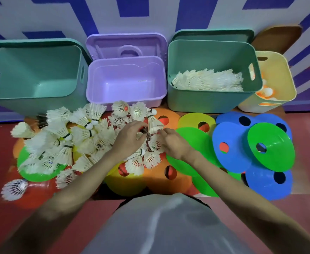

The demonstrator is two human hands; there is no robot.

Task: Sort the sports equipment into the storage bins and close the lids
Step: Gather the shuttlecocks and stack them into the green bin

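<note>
Step in hand, by judgement: gathering shuttlecocks for transfer to a bin.

Left hand [130,133]: fingers curled down into the shuttlecock pile [73,138], apparently pinching feathers; exact hold not discernible. Right hand [172,142]: fingers curled at the pile's right edge, fingertips touching a shuttlecock [153,123] between both hands; firm grip or mere contact, cannot tell.

Pile lying on the floor atop flat disc cones, in front of the bins. One stray shuttlecock [13,188] apart at far left.

Right teal bin [205,103]: partly filled with shuttlecocks, lid propped behind. Left teal bin [31,99] and purple bin [125,97]: nothing visible inside, lids behind. Cream bin [286,74] at far right: white and orange balls inside.

Blue and green disc cones [271,149] spread at right, unsorted.

Next move, by judgement: secure a bunch, lift clear of the pile, carry up and right over the right teal bin's rim, release. Cones and all lids outstanding.
</note>
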